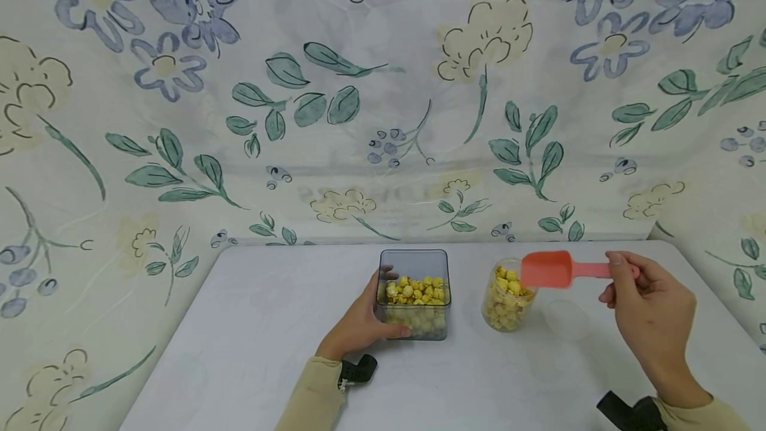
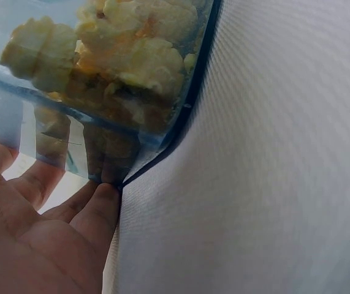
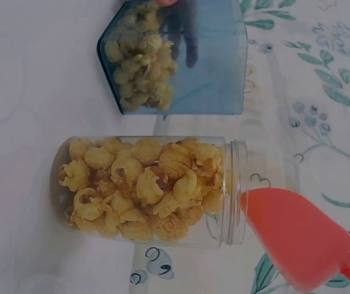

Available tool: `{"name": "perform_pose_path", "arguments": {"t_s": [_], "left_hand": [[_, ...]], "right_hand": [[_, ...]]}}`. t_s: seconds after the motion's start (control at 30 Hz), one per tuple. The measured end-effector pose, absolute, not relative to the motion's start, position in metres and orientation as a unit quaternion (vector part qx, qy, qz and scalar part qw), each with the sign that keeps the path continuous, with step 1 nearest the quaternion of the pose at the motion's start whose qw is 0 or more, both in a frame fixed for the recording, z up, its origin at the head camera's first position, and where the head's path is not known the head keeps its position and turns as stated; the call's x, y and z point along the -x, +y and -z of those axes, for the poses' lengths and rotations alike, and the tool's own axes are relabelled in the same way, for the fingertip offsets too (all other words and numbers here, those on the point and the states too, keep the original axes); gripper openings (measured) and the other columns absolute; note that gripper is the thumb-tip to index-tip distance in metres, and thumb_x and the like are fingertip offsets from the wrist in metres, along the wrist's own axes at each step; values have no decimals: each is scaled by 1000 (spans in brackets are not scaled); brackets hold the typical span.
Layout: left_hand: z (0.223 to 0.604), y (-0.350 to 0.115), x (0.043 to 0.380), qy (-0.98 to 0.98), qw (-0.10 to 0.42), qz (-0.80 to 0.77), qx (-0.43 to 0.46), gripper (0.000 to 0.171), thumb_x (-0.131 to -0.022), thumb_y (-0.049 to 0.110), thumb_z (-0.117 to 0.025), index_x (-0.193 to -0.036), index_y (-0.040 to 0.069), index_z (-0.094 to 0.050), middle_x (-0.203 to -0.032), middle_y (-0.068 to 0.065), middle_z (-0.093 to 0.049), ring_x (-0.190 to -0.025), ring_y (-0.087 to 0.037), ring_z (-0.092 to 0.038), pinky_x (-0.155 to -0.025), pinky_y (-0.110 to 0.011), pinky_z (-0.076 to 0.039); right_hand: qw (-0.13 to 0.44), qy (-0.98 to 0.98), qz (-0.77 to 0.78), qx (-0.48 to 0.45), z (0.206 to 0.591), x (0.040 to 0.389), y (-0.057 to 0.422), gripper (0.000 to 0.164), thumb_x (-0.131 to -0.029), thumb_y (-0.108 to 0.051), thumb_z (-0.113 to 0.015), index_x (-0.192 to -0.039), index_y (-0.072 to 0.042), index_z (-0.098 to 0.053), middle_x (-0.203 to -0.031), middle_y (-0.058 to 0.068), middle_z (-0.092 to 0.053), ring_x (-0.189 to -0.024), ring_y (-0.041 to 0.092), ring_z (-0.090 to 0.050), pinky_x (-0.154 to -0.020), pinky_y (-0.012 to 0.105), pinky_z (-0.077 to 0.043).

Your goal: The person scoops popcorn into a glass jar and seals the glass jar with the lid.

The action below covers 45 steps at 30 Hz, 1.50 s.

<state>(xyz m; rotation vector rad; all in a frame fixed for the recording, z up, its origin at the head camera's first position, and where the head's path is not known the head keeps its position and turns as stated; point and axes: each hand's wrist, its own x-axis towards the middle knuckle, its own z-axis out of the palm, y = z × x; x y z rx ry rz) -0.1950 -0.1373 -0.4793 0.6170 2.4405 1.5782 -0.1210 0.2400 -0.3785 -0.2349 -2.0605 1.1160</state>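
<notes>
My left hand (image 1: 362, 320) grips a square, blue-tinted clear container (image 1: 443, 332) on the table, thumb across the front and fingers round the left side. Yellow popcorn (image 1: 415, 290) fills its lower part. In my right hand (image 1: 655, 301) is a coral-red scoop (image 1: 546, 269), its handle pinched between thumb and fingers. The scoop's blade overlaps the rim of an open clear jar (image 3: 236, 193) in the right wrist view. That jar stands upright and holds popcorn (image 3: 144, 190) up near its neck. The left wrist view shows my fingertips against the container's lower edge.
Right of the jar, a faint clear round disc (image 1: 567, 320) lies on the white-covered table (image 1: 257, 324). Behind the table hangs a white cloth (image 1: 419, 151) printed with flowers and leaves. Black straps with cameras sit on both wrists.
</notes>
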Motion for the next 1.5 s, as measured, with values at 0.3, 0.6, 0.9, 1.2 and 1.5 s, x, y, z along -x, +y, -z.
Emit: {"name": "perform_pose_path", "arguments": {"t_s": [0.3,0.6,0.9,1.2,1.5], "left_hand": [[478,-138,194,816,86,-534,-205,113,-61,29,-87,-148,24,-14,-142,5,-34,-131,-16,-32,-107,-48,-24],[480,-139,195,819,88,-529,-207,113,-62,35,-86,-148,24,-14,-140,7,-35,-131,-14,-32,-107,-47,-24],[480,-139,194,817,93,-532,-204,112,-62,33,-86,-148,24,-14,-141,6,-34,-129,-14,-34,-106,-47,-25],[481,-139,194,819,90,-528,-204,113,-62,35,-86,-148,24,-14,-141,7,-34,-130,-14,-33,-107,-47,-25],[479,-138,195,821,89,-525,-203,113,-62,37,-86,-148,25,-14,-140,9,-34,-128,-14,-36,-105,-47,-28]], "right_hand": [[397,-797,-445,94,374,120,236,20,-90,-13,-60,-102,2,-68,-61,-12,-54,-44,-1,-49,-46,8,-42],[394,-781,-478,80,372,120,223,20,-90,-15,-61,-102,-1,-69,-58,-4,-57,-43,4,-51,-43,12,-42],[378,-770,-508,82,373,126,207,23,-91,-19,-60,-104,-3,-69,-59,4,-58,-44,8,-52,-45,13,-45],[358,-765,-530,77,374,132,187,26,-92,-24,-58,-106,-6,-68,-62,5,-59,-46,11,-53,-46,15,-47],[335,-751,-562,89,376,135,171,26,-92,-26,-58,-106,-7,-69,-60,1,-58,-47,12,-52,-47,17,-47]]}}
